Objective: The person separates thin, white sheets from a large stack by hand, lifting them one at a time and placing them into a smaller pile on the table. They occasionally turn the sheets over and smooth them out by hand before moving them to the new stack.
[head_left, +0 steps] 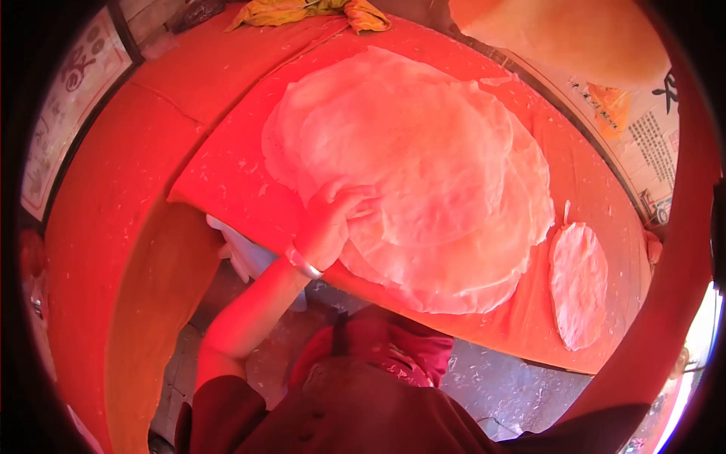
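A stack of large, thin, round flatbreads (pixel 401 144) lies on the red-covered table (pixel 227 170), its sheets overlapping unevenly. My left hand (pixel 333 219) rests at the near left edge of the stack, fingers stretched over the top sheet and slightly bent. A bracelet (pixel 304 263) circles the left wrist. My right arm reaches up along the right border, and its hand is out of the picture. Near the top right corner hangs a broad, pale orange, rounded sheet (pixel 563 34), cut off by the frame; what holds it is not visible.
A smaller oval flatbread with a thin stem (pixel 578 287) lies at the table's right end. Yellow-orange cloth (pixel 310 10) sits at the far edge. Another orange-covered surface (pixel 113 197) adjoins on the left. Printed boards (pixel 646 144) stand beyond the table. Pale scraps dot the floor (pixel 499 386).
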### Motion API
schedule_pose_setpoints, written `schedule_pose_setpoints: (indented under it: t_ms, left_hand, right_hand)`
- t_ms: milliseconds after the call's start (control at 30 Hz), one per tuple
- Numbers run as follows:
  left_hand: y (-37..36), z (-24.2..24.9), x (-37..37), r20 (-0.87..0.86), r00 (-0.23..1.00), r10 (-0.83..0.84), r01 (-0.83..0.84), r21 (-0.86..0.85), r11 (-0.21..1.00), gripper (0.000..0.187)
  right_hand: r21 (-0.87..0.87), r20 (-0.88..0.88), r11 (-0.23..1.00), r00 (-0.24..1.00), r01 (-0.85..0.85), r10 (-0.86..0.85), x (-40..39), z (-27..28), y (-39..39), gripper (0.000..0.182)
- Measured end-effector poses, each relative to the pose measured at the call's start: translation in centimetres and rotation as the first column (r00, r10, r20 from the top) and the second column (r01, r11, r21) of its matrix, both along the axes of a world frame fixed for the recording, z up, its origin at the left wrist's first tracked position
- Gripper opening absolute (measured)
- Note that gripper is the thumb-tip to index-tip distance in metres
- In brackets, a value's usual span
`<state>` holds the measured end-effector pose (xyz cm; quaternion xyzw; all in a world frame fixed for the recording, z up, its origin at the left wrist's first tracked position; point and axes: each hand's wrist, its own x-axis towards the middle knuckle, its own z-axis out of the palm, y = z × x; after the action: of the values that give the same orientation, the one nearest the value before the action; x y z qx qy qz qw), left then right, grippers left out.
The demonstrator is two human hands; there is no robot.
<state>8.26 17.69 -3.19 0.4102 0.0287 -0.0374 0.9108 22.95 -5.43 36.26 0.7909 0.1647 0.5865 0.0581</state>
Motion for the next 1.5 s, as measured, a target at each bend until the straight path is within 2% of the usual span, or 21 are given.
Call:
schedule_pose_setpoints:
  t_ms: [33, 67, 133, 167, 200, 233, 267, 433, 733, 800, 900, 933, 967, 1000, 1033, 1100, 1233, 1267, 1367, 1467, 1500]
  left_hand:
    - [0.6, -0.3, -0.1, 0.037, 0.998, 0.046, -0.048, 0.07, 0.996, 0.033]
    - [1.0, -0.7, -0.3, 0.074, 0.993, 0.092, -0.101, 0.134, 0.986, 0.032]
    - [2.4, -1.4, -0.5, 0.157, 0.931, 0.331, -0.365, 0.349, 0.863, 0.03]
    - [3.0, -1.6, -0.5, 0.215, 0.873, 0.437, -0.486, 0.44, 0.755, 0.029]
    - [3.5, -0.9, -0.6, 0.071, 0.879, 0.471, -0.471, 0.274, 0.838, 0.025]
    - [4.1, -0.4, -0.5, -0.016, 0.927, 0.376, -0.367, 0.183, 0.912, 0.023]
    - [5.0, -0.2, -0.9, -0.099, 0.955, 0.281, -0.274, 0.083, 0.958, 0.021]
    - [5.3, -1.2, -0.8, -0.21, 0.976, -0.059, 0.027, -0.15, 0.988, 0.026]
    - [2.3, 0.7, 0.3, -0.234, 0.97, -0.069, 0.01, -0.245, 0.97, 0.04]
    - [2.0, 0.5, 0.7, -0.262, 0.964, -0.051, -0.014, -0.241, 0.971, 0.033]
    - [1.6, 1.3, 1.0, -0.243, 0.969, -0.054, -0.015, -0.273, 0.962, 0.029]
    - [1.7, 1.8, 0.8, -0.232, 0.971, -0.06, -0.01, -0.288, 0.958, 0.028]
    - [1.8, 2.2, 0.4, -0.232, 0.971, -0.065, -0.01, -0.307, 0.952, 0.028]
    - [1.9, 2.5, -0.2, -0.234, 0.97, -0.068, -0.012, -0.324, 0.946, 0.027]
    - [2.0, 2.8, -0.9, -0.237, 0.969, -0.069, -0.016, -0.34, 0.94, 0.027]
    - [2.1, 3.4, -2.8, -0.279, 0.956, -0.09, -0.023, -0.378, 0.925, 0.027]
    - [2.7, 1.0, -6.7, -0.339, 0.94, -0.037, -0.057, -0.263, 0.963, 0.03]
    - [2.7, 0.6, -7.5, -0.303, 0.952, -0.051, -0.016, -0.214, 0.977, 0.03]
    - [4.0, -2.8, -8.5, -0.253, 0.963, -0.097, 0.052, -0.177, 0.983, 0.037]
    - [3.3, -2.1, -7.6, -0.257, 0.966, -0.024, -0.05, -0.277, 0.96, 0.042]
    - [2.8, -1.4, -7.1, -0.267, 0.964, 0.018, -0.107, -0.323, 0.94, 0.044]
  right_hand:
    - [-0.011, -0.037, 1.0, 0.999, -0.028, 0.028, -2.2, -2.5, 1.1, 0.034]
    - [-0.066, -0.249, 0.987, 0.96, -0.15, 0.129, -5.1, -5.4, 2.6, 0.031]
    - [-0.134, -0.402, 0.99, 0.915, -0.045, -0.013, -4.7, -12.4, 0.6, 0.019]
    - [-0.336, -0.43, 0.928, 0.903, -0.162, 0.002, -5.9, -17.7, 0.3, 0.022]
    - [-0.145, -0.471, 0.889, 0.82, -0.435, 0.325, -8.6, -21.6, 2.1, 0.028]
    - [-0.209, -0.452, 0.862, 0.828, -0.461, 0.333, -10.2, -25.0, 3.4, 0.033]
    - [-0.026, -0.698, 0.822, 0.599, -0.569, 0.392, -10.8, -33.4, 2.3, 0.035]
    - [-0.08, -0.64, 0.862, 0.689, -0.5, 0.34, -11.5, -33.8, 2.4, 0.04]
    - [-0.183, -0.609, 0.846, 0.733, -0.501, 0.303, -12.1, -36.4, 2.0, 0.043]
    - [-0.128, -0.638, 0.854, 0.702, -0.504, 0.318, -14.2, -34.5, 2.6, 0.041]
    - [0.169, -0.725, 0.73, 0.418, -0.663, 0.547, -18.1, -33.4, 1.3, 0.051]
    - [0.463, -0.817, 0.73, 0.077, -0.502, 0.571, -18.9, -33.2, 0.5, 0.054]
    - [0.668, -0.742, 0.708, -0.268, -0.227, 0.615, -19.6, -32.8, -0.4, 0.058]
    - [0.741, -0.513, 0.663, -0.544, 0.11, 0.664, -20.3, -32.7, -1.3, 0.063]
    - [0.826, -0.184, 0.432, -0.549, 0.364, 0.815, -20.5, -34.1, -2.2, 0.065]
    - [0.64, 0.486, -0.097, -0.304, 0.763, 0.819, -20.1, -38.0, -4.0, 0.069]
    - [0.497, 0.539, -0.499, 0.198, 0.71, 0.818, -18.8, -36.9, -5.1, 0.062]
    - [0.535, 0.503, -0.49, 0.207, 0.688, 0.839, -18.5, -36.9, -5.3, 0.049]
    - [0.74, 0.15, -0.226, 0.172, 0.633, 0.974, -18.0, -36.4, -4.6, 0.04]
    - [0.794, 0.211, -0.31, 0.242, 0.522, 0.947, -16.7, -37.4, -4.7, 0.045]
    - [0.819, 0.168, -0.269, 0.236, 0.507, 0.957, -16.5, -37.1, -4.9, 0.047]
